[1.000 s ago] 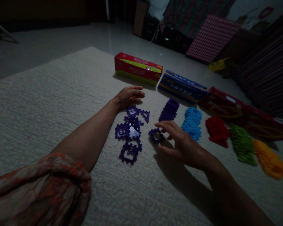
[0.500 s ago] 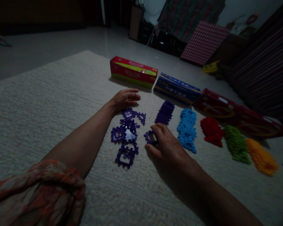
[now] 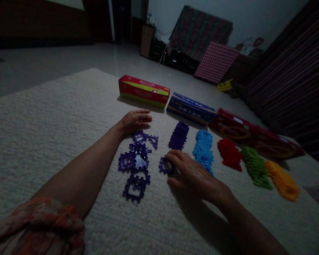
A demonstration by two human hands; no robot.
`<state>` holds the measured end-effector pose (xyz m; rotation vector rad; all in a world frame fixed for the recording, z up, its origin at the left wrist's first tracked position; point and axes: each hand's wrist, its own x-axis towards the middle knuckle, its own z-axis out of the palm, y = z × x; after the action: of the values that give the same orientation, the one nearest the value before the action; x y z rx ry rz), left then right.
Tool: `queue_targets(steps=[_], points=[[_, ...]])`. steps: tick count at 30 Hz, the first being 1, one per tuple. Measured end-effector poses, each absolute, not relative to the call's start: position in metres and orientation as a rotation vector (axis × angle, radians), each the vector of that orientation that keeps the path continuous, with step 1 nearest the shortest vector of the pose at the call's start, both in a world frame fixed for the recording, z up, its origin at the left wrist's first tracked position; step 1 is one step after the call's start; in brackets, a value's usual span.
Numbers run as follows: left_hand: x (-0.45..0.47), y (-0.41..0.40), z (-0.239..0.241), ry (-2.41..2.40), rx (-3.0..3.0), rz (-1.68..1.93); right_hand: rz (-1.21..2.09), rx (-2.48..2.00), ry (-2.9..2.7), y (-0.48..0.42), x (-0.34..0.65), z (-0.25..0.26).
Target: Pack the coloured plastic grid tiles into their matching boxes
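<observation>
Fingers (image 3: 174, 158) of the right hand (image 3: 192, 174) curve apart from its thumb (image 3: 174, 183) at the right side of a square purple frame (image 3: 162, 166), contact unclear, on a cream quilted mat (image 3: 55, 117) beside clustered purple pieces (image 3: 141, 162), beyond which the left hand (image 3: 135, 119) lies loosely open.

One head-worn view, forward and down from above, left hand (image 3: 135, 121) and right hand (image 3: 192, 173) near.
</observation>
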<state>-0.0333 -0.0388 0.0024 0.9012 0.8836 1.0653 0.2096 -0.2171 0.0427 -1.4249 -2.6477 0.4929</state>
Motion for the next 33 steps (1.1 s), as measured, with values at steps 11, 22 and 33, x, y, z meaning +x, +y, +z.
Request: queue_targets(steps=[11, 22, 33], points=[[-0.033, -0.041, 0.005, 0.896, 0.903, 1.063, 0.602, -1.193, -2.668, -0.215, 0.203, 0.047], [-0.035, -0.036, -0.002, 0.884, 0.929, 1.056, -0.043, -1.404, -2.342, -0.185, 0.216, 0.014], [-0.034, -0.038, 0.001, 0.864, 0.911, 1.052, -0.17, -1.423, -2.372, -0.176, 0.221, 0.008]])
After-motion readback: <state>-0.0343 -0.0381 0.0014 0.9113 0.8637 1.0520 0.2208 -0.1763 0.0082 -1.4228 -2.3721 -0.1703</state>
